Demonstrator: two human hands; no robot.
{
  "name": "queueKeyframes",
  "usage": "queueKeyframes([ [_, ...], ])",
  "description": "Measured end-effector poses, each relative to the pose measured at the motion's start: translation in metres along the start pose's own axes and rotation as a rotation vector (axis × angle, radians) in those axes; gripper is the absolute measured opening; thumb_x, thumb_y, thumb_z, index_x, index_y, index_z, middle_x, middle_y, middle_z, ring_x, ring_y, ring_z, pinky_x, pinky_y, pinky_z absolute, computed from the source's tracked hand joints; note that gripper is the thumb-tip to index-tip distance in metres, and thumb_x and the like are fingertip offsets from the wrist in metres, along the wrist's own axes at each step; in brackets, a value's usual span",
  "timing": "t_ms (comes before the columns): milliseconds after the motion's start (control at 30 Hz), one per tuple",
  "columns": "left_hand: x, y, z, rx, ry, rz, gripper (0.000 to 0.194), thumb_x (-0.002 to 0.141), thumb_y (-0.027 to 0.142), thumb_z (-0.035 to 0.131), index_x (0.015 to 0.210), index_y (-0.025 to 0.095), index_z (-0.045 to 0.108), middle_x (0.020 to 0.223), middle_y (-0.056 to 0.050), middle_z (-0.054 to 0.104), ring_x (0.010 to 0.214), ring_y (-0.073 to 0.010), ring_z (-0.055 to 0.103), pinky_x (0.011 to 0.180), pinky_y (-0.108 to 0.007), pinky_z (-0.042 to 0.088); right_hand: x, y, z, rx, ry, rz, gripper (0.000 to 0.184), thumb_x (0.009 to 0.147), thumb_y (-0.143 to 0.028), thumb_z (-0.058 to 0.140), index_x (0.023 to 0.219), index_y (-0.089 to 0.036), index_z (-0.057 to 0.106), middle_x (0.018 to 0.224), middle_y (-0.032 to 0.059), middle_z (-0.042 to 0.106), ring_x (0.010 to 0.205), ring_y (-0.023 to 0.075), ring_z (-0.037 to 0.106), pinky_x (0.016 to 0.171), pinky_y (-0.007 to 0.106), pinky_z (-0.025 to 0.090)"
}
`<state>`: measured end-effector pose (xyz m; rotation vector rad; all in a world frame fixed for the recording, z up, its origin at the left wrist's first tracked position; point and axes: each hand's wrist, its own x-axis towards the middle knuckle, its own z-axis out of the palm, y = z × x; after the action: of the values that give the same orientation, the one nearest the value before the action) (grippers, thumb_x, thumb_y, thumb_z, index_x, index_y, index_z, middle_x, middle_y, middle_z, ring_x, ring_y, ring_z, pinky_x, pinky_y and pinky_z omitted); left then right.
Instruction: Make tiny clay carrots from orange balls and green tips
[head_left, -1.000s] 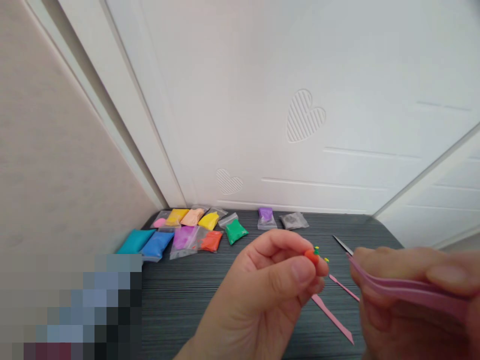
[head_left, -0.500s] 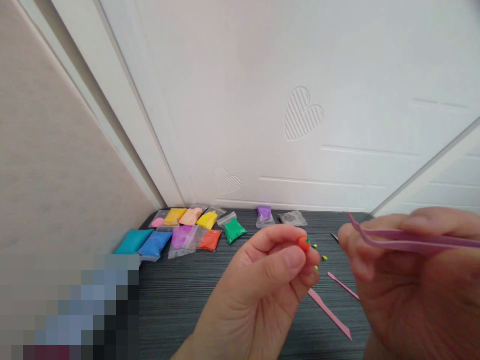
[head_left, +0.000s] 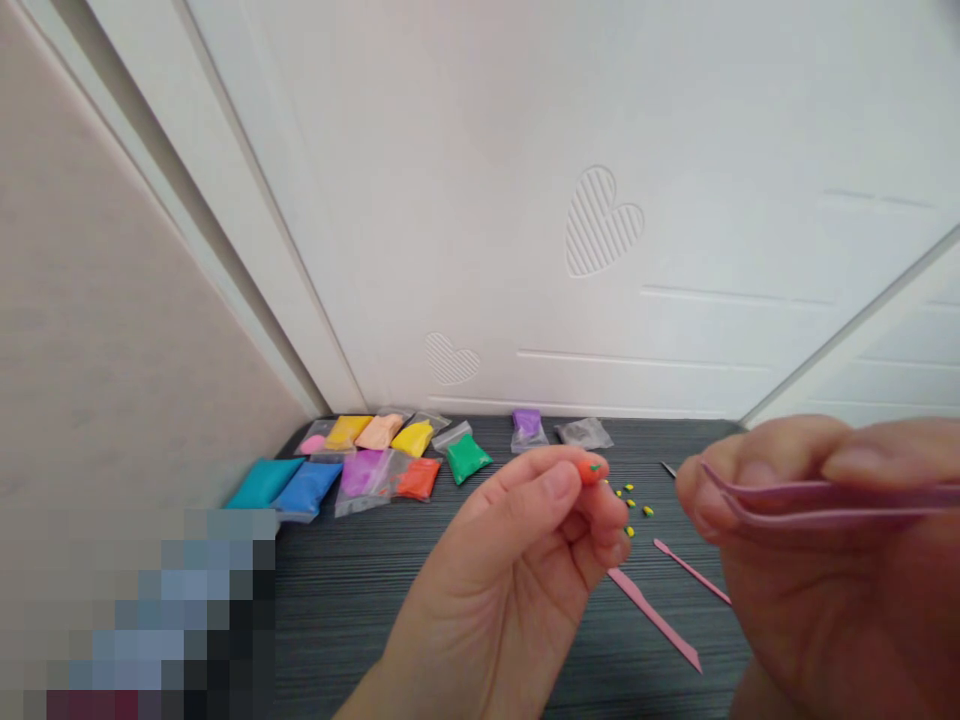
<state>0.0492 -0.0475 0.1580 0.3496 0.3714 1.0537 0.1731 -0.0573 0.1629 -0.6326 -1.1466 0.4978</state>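
Observation:
Between the thumb and fingers of my left hand [head_left: 517, 560] is a small orange clay piece [head_left: 589, 470] with a bit of green on it. The fingers cover part of it. My right hand [head_left: 832, 560] is closed around pink tweezers [head_left: 817, 503], whose two tips point left and stand slightly apart with nothing visible between them. Below and behind my left fingertips, several tiny yellow-and-dark clay bits [head_left: 630, 504] lie on the dark table [head_left: 360, 610]. Two pink modelling tools, a wide one [head_left: 660, 620] and a thin one [head_left: 694, 572], rest between my hands.
Bags of coloured clay line the back left, among them blue [head_left: 309, 488], green [head_left: 468, 458] and orange [head_left: 418, 478]. A purple bag [head_left: 528, 426] and a grey bag [head_left: 585, 434] are at the back. A metal point [head_left: 668, 469] shows beside my right hand. A white panel [head_left: 480, 200] rises behind the table.
My left hand has shifted left and turned the orange clay piece, so less green shows. My right hand with the tweezers rose, then the tips dipped slightly. More yellow bits are visible.

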Motion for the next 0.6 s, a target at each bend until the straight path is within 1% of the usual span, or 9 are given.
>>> queueKeyframes([
  [67,0.0,0.0,0.0,0.04,0.01,0.026,0.007,0.071,0.015,0.057,0.074,0.014,0.064,0.066,0.0,0.059,0.065,-0.008,0.055,0.066,-0.02,0.046,-0.002,0.0,0.001,-0.021,0.034,-0.035,0.02,0.08,-0.039,0.049,0.078,-0.02,0.056,0.063,-0.0003,0.055,0.056,0.0136,0.054,0.05,0.029,0.049],
  [167,-0.002,0.001,0.0,0.151,0.031,0.102,0.007,0.069,0.013,0.059,0.074,0.016,0.064,0.069,0.0,0.061,0.069,-0.0098,0.056,0.067,-0.02,0.046,-0.005,-0.001,0.003,-0.074,0.051,-0.039,0.019,0.079,-0.039,0.051,0.076,-0.021,0.055,0.06,-0.0008,0.056,0.051,0.0139,0.054,0.049,0.031,0.05],
  [267,-0.005,0.004,0.0,0.283,0.053,0.18,0.008,0.068,0.012,0.061,0.073,0.017,0.064,0.071,-0.001,0.063,0.071,-0.0108,0.057,0.069,-0.02,0.045,-0.006,-0.003,0.005,-0.168,0.063,-0.063,0.02,0.077,-0.04,0.053,0.073,-0.021,0.057,0.06,0.0,0.056,0.052,0.0157,0.056,0.051,0.033,0.051],
  [333,-0.007,0.005,0.0,0.358,0.056,0.214,0.008,0.066,0.013,0.063,0.072,0.018,0.065,0.071,-0.001,0.064,0.07,-0.0119,0.057,0.068,-0.021,0.045,-0.006,-0.005,0.009,-0.198,0.065,-0.117,0.019,0.076,-0.04,0.054,0.074,-0.021,0.059,0.062,0.0003,0.057,0.053,0.0169,0.057,0.049,0.034,0.051],
  [367,-0.007,0.005,0.0,0.39,0.057,0.223,0.008,0.065,0.014,0.064,0.071,0.019,0.065,0.071,-0.001,0.064,0.069,-0.0126,0.058,0.066,-0.023,0.045,-0.006,-0.005,0.01,-0.191,0.056,-0.146,0.019,0.075,-0.041,0.055,0.075,-0.022,0.059,0.063,0.0003,0.057,0.053,0.0175,0.058,0.047,0.034,0.05],
  [433,-0.008,0.006,0.0,0.437,0.062,0.238,0.008,0.064,0.014,0.065,0.07,0.019,0.066,0.071,-0.001,0.064,0.069,-0.0143,0.058,0.065,-0.025,0.045,-0.006,-0.006,0.014,-0.153,0.017,-0.159,0.019,0.074,-0.042,0.056,0.078,-0.023,0.06,0.063,0.0004,0.058,0.054,0.0193,0.059,0.046,0.035,0.051],
  [500,-0.008,0.006,0.0,0.454,0.064,0.266,0.008,0.063,0.014,0.066,0.069,0.019,0.066,0.071,-0.002,0.065,0.07,-0.0162,0.058,0.067,-0.028,0.044,-0.007,-0.007,0.015,-0.129,-0.014,-0.141,0.02,0.073,-0.043,0.057,0.081,-0.024,0.06,0.063,0.0009,0.058,0.057,0.0218,0.061,0.048,0.039,0.052],
  [600,-0.008,0.006,0.0,0.452,0.029,0.295,0.009,0.063,0.012,0.066,0.068,0.019,0.066,0.069,-0.002,0.064,0.071,-0.0179,0.058,0.069,-0.031,0.044,-0.008,-0.008,0.015,-0.118,-0.047,-0.118,0.022,0.072,-0.044,0.057,0.084,-0.025,0.06,0.062,0.0017,0.059,0.06,0.0241,0.061,0.051,0.043,0.053],
])
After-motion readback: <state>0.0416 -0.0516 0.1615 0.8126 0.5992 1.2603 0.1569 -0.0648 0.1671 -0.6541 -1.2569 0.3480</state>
